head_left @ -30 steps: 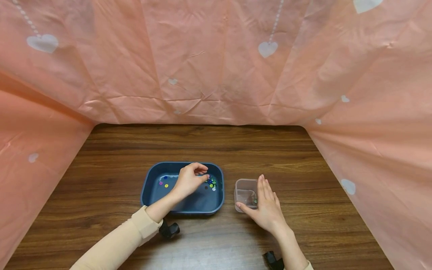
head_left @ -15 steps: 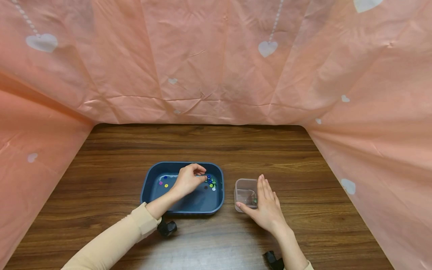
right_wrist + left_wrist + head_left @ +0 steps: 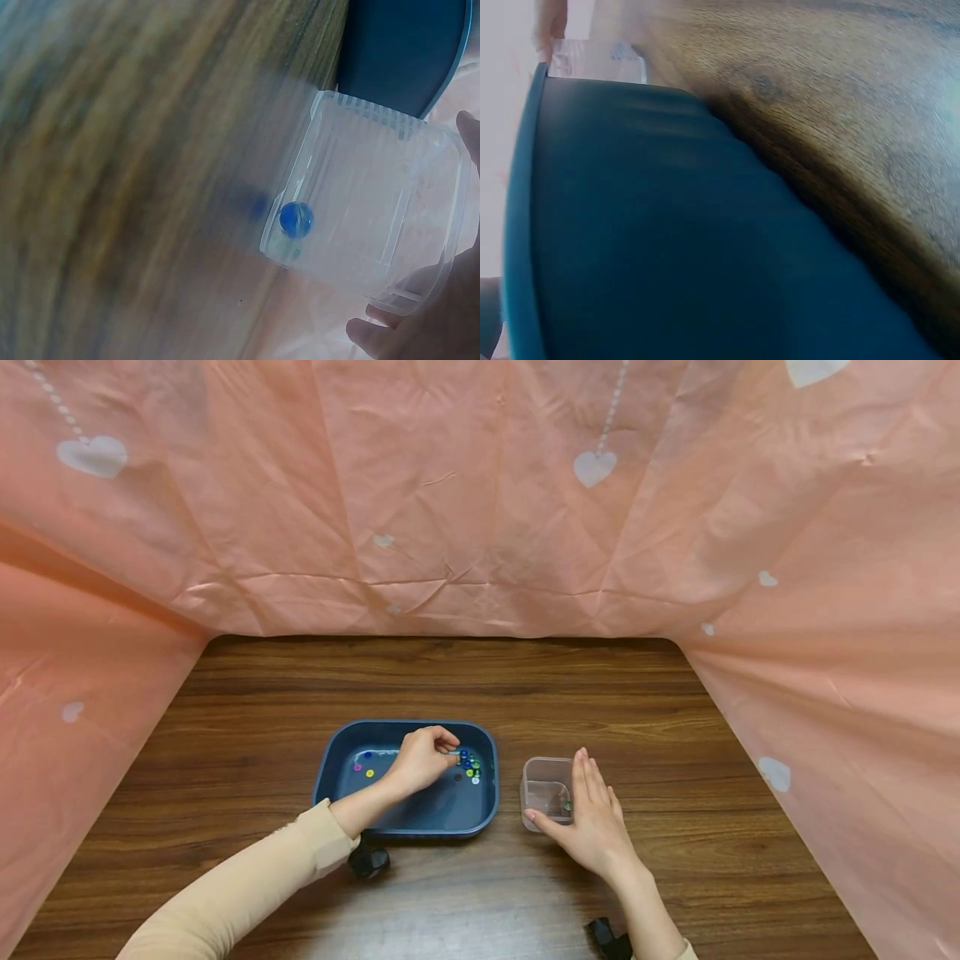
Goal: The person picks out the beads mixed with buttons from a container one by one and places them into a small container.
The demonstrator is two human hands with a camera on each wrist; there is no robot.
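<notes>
My left hand (image 3: 422, 762) reaches into the blue tray (image 3: 442, 818), fingers bent and thumb stretched toward the tray's right end. A cluster of blue and green marbles (image 3: 476, 764) lies right at the thumb tip; I cannot tell whether the fingers pinch one. My right hand (image 3: 596, 827) holds a small clear plastic container (image 3: 546, 771), thumb at its near rim and fingers along its right side. Inside the container, a blue marble (image 3: 296, 220) and a greenish one (image 3: 286, 246) sit in a corner. In the left wrist view the tray's outer wall (image 3: 667, 210) hides the left fingers.
A pink disc (image 3: 357, 767) and a yellow disc (image 3: 370, 773) lie in the tray's left part. Tray and container stand side by side on a wooden table (image 3: 450, 677), enclosed by a pink curtain (image 3: 465, 527) at back and sides. Black devices (image 3: 369, 862) hang at the wrists.
My left hand has shifted slightly left and toward the near side, and its forearm has swung left. More of the marble cluster shows. My right hand and the container stay in place.
</notes>
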